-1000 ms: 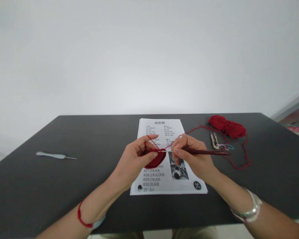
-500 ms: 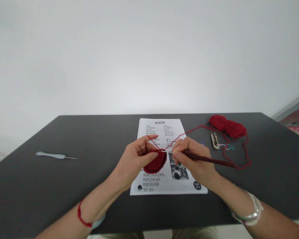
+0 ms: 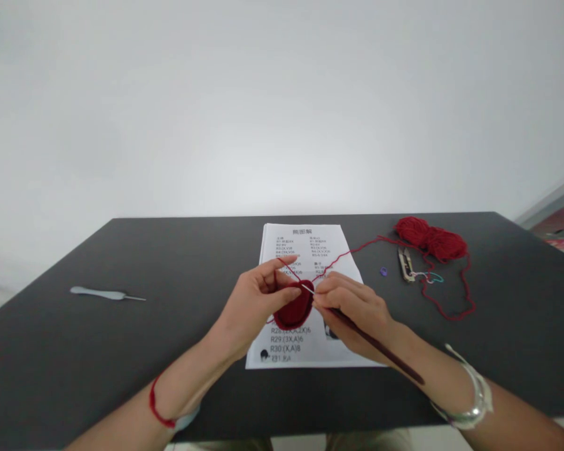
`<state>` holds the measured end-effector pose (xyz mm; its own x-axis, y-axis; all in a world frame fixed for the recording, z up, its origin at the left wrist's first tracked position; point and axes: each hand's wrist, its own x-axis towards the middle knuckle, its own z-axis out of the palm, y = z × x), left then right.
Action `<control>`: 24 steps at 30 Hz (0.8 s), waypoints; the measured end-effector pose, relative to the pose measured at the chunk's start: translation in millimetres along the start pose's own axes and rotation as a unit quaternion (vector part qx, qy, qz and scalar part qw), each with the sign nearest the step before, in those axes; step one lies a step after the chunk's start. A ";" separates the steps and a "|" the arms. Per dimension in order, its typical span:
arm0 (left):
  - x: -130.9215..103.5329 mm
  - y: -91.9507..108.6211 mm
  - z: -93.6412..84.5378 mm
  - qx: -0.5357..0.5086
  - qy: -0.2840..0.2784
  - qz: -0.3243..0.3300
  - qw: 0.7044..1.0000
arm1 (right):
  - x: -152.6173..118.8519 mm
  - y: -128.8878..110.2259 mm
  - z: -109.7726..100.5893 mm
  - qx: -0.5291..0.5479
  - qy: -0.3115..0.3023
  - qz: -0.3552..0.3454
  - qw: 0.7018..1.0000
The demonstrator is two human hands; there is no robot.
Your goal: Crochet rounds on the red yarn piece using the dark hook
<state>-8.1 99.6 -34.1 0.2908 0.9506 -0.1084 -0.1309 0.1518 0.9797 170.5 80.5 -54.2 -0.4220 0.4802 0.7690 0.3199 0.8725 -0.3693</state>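
Note:
My left hand (image 3: 258,294) pinches a round red crocheted piece (image 3: 294,311) between thumb and fingers, and a strand of red yarn runs over its raised index finger. My right hand (image 3: 352,307) is closed on a crochet hook (image 3: 380,347) with a dark brown handle, which slants down toward my right wrist. The silver tip of the hook meets the upper edge of the red piece. Both hands are above a printed sheet (image 3: 331,358) with rows of text. From the piece, red yarn leads back to a ball of red yarn (image 3: 444,243) at the right.
A second hook with a pale grey handle (image 3: 98,293) lies at the left of the dark table (image 3: 178,263). Near the yarn ball are small thread snips (image 3: 405,264), a teal and pink stitch marker (image 3: 433,277) and a purple marker (image 3: 383,271). A pale wall stands behind.
My right hand has turned, so the hook's handle end has swung down toward my wrist and its tip points more up and left. The purple marker shows more fully.

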 end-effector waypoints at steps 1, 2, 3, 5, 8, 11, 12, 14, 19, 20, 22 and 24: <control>0.7 -0.4 -0.7 -0.015 -0.012 -0.020 1.000 | -1.3 3.1 0.5 0.002 -0.012 -0.010 1.000; 1.3 -0.8 -1.3 -0.029 -0.026 -0.042 0.998 | -2.7 6.1 1.2 0.000 -0.025 -0.024 0.999; 1.9 -1.0 -1.7 -0.043 -0.041 -0.066 0.996 | -3.9 8.4 2.2 -0.009 -0.036 -0.044 0.998; 2.8 -1.3 -2.1 -0.076 -0.065 -0.110 0.989 | -5.7 10.1 5.1 -0.061 -0.045 -0.096 0.992; 2.8 -2.0 -0.3 -0.116 -0.062 -0.146 0.981 | -5.9 3.8 11.7 -0.188 -0.026 -0.139 0.972; 1.0 -3.1 3.7 -0.105 -0.016 -0.110 0.988 | -4.3 -5.8 18.3 -0.268 -0.012 -0.094 0.959; 0.3 -3.3 5.1 -0.091 -0.003 -0.084 0.992 | -4.0 -7.8 19.7 -0.268 -0.010 -0.073 0.961; -0.9 -2.6 7.3 -0.062 0.012 -0.034 0.997 | -4.3 -8.9 20.7 -0.222 -0.003 -0.042 0.974; -0.9 1.4 5.9 0.004 0.024 0.035 0.999 | -5.7 -6.6 13.9 -0.075 0.004 -0.004 0.997; -0.5 1.5 4.5 0.024 0.022 0.046 0.998 | -5.2 -6.9 11.6 -0.059 0.002 0.002 0.998; 0.1 0.5 1.1 0.076 0.016 0.072 0.994 | -3.6 -7.8 6.5 -0.020 -0.001 0.018 1.000; 0.3 -1.1 -2.0 0.140 0.013 0.098 0.985 | -1.9 -7.2 1.7 0.031 0.002 0.060 0.998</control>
<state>-9.7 100.3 -35.5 0.2602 0.9616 0.0873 0.0852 -0.1129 0.9899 167.5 73.4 -53.9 -0.3809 0.5806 0.7196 0.3148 0.8132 -0.4895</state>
